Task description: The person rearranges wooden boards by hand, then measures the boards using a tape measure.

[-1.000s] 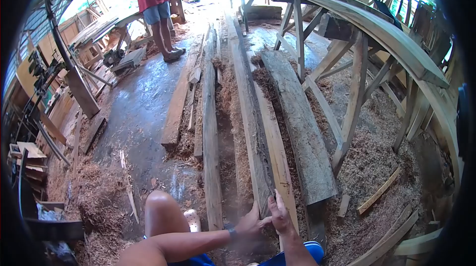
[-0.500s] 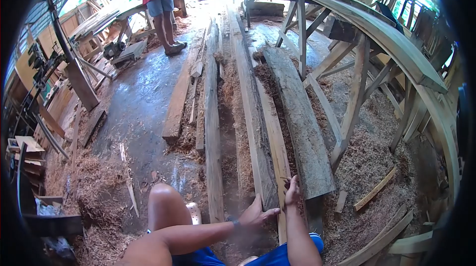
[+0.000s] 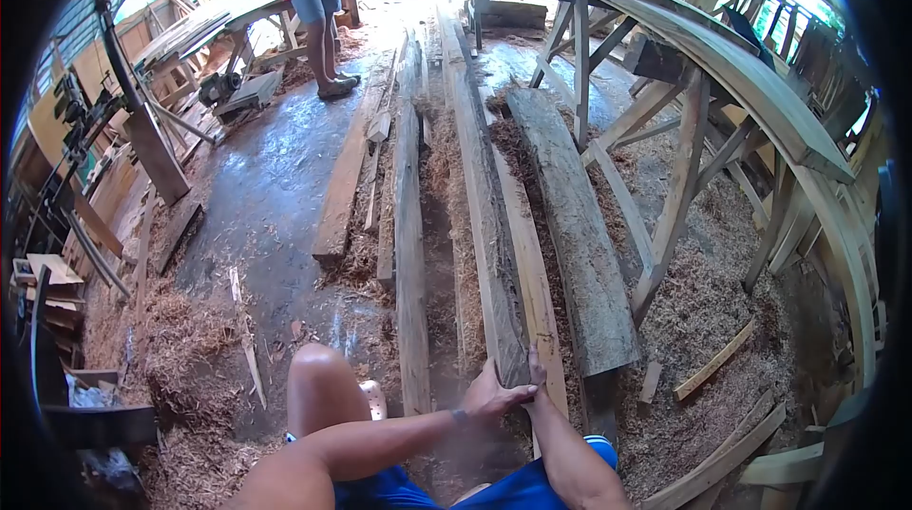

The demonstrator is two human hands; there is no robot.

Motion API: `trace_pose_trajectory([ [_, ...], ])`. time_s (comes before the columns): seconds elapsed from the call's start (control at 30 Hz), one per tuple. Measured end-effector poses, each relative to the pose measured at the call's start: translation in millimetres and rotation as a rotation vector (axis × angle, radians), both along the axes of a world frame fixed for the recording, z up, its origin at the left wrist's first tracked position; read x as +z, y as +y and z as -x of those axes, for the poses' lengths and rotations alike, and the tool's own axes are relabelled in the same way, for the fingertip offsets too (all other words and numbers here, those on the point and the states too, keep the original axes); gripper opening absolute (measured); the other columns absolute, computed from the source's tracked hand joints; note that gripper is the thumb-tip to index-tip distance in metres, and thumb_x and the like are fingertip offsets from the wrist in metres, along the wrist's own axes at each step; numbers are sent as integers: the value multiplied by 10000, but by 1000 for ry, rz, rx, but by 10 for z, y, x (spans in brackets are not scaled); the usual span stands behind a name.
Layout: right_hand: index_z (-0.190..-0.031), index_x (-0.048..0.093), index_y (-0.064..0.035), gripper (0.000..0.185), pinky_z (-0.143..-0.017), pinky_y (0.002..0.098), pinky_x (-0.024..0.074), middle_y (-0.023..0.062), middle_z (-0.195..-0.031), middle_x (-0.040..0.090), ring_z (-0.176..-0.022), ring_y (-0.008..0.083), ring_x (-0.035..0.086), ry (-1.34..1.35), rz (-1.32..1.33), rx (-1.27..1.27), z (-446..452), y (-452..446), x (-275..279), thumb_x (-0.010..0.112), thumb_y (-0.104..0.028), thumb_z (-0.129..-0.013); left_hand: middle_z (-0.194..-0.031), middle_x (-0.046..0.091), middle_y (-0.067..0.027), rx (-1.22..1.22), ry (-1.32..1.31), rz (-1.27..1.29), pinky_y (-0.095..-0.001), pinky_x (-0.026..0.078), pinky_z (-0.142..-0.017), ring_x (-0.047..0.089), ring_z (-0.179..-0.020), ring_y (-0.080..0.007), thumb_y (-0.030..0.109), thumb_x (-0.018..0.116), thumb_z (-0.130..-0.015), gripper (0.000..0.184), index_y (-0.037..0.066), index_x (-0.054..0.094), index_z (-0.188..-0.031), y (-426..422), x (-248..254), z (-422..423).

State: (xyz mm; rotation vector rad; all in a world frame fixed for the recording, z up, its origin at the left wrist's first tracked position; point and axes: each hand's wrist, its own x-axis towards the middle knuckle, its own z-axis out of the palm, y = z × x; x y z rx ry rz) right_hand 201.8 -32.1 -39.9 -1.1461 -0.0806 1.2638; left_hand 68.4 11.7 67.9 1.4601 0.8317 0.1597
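Stretching straight away from you along the floor, the long, rough, grey-brown timber beam [image 3: 482, 197] ends right at your hands, its left face flat and paler, its right edge dark and ragged like bark. Your left hand [image 3: 494, 393] is on that near end, the thumb spread away from the fingers and reaching across to the base of your right hand [image 3: 535, 372]. Your right fingers point up along the beam's right side; whether either set of fingers is pinching the wood, you can't tell from here. Just right of it runs a narrow, straight, yellowish wooden board [image 3: 532, 273], then a broad, grey, coarse-faced plank [image 3: 577, 235]. Over to the left, a slim, weathered, squared timber [image 3: 409, 263] lies roughly parallel, and beyond that a flat, reddish-brown board [image 3: 344, 201]. Curly brown wood shavings [image 3: 199, 344] are heaped across the smooth, dark, glossy floor [image 3: 256, 187]. On your right, angled wooden legs prop up a long, thick timber slab [image 3: 741, 54]; farther off at left stands a person in a red top and blue shorts [image 3: 313, 2].
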Motion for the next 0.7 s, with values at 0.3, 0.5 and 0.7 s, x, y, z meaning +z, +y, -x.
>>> trace_pose_trajectory([
  [0.3, -1141, 587, 0, 658, -815, 349, 542, 118, -1008, 663, -924, 209, 658, -240, 88, -28, 190, 52, 269, 297, -572, -992, -1401, 437, -192, -8, -114, 37, -369, 361, -1082, 446, -1294, -262, 337, 810, -746, 962, -35, 244, -1429, 92, -141, 139],
  [0.5, -1254, 540, 49, 729, -921, 356, 477, 178, -1163, 615, -1066, 238, 611, -461, 207, -19, 150, 117, -343, 305, -586, -984, -1422, 415, -157, -15, -323, 190, -362, 374, -1073, 438, -1291, -221, 229, 767, -809, 886, -14, 206, -1450, 90, -145, 208],
  [0.7, -1165, 582, 29, 709, -872, 350, 490, 144, -1057, 644, -967, 226, 623, -335, 160, -20, 163, 89, -1, 317, -601, -978, -1427, 409, -169, -69, -230, 98, -359, 377, -1072, 439, -1289, -237, 237, 768, -813, 906, -21, 175, -1448, 133, -160, 178],
])
